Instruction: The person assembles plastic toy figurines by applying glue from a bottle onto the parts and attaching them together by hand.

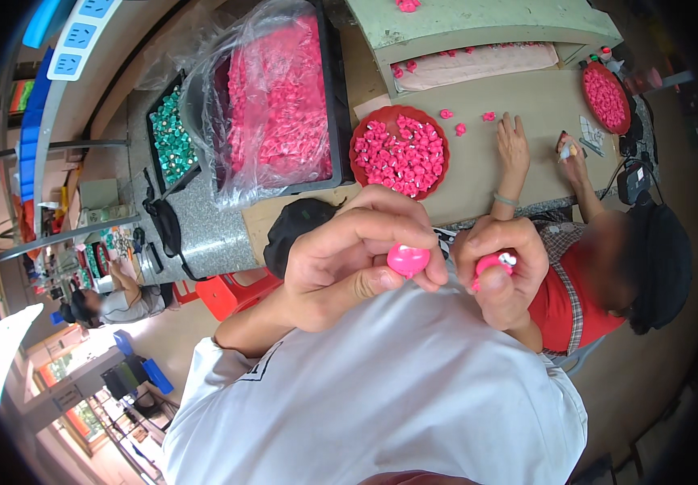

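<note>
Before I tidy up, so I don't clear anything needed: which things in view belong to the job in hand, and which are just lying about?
Likely the job:
- pink piece in the left hand
- pink figure in the right hand
- red bowl of pink pieces

Seemingly just nearby:
- red seat
- white power strip
- green pieces, left

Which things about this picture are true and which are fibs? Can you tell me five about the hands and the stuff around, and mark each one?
1. The left hand holds a pink piece. True.
2. The right hand is empty. False: it holds another pink piece.
3. The bowl just beyond the left hand is red. True.
4. The green bits are in a white bucket. False: they are in a black tray.
5. There's a red seat by the table. True.
</note>
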The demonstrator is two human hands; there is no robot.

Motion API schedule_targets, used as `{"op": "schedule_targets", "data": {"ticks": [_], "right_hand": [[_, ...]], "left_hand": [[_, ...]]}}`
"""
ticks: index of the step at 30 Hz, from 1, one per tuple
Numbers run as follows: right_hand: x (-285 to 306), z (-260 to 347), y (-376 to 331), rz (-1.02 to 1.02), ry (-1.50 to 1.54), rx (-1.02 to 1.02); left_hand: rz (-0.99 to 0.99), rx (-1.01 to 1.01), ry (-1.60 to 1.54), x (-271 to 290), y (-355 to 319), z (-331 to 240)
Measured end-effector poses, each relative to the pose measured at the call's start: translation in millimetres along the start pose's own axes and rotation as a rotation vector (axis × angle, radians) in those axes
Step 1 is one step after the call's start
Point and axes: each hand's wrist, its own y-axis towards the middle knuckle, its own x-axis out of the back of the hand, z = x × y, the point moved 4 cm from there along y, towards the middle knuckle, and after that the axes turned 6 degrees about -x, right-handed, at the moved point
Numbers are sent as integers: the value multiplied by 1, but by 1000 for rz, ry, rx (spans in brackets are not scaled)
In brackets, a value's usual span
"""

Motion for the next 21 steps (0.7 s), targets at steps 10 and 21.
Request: {"op": "schedule_targets", "data": {"ticks": [10,21], "right_hand": [[-14,11,11,52,-216,137],[-15,11,12,32,-178,138]], "left_hand": [[73,-58,106,-7,0,-4],[85,-89,33,-5,0,0]]}}
